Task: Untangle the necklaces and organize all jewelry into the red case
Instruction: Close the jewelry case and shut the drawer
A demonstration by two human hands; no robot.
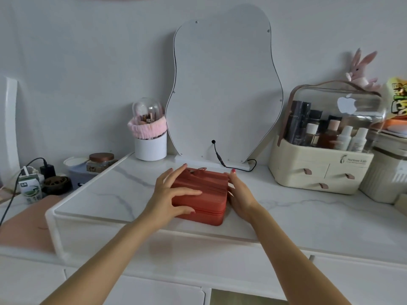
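Note:
The red case (211, 194) is a zipped, closed box sitting on the white marble top (105, 194) in the middle of the view. My left hand (169, 194) lies spread over its left side and lid, fingers straight, thumb along the front wall. My right hand (239, 195) presses flat against the case's right wall, fingers pointing away from me. No necklaces or other jewelry show outside the case.
A wavy white mirror back (224, 89) with a black cable (237, 167) stands behind the case. A brush holder (150, 148) is at back left, a cream cosmetics organizer (319, 172) at right. A jar (101, 161), milk carton (29, 189) and chargers sit lower left.

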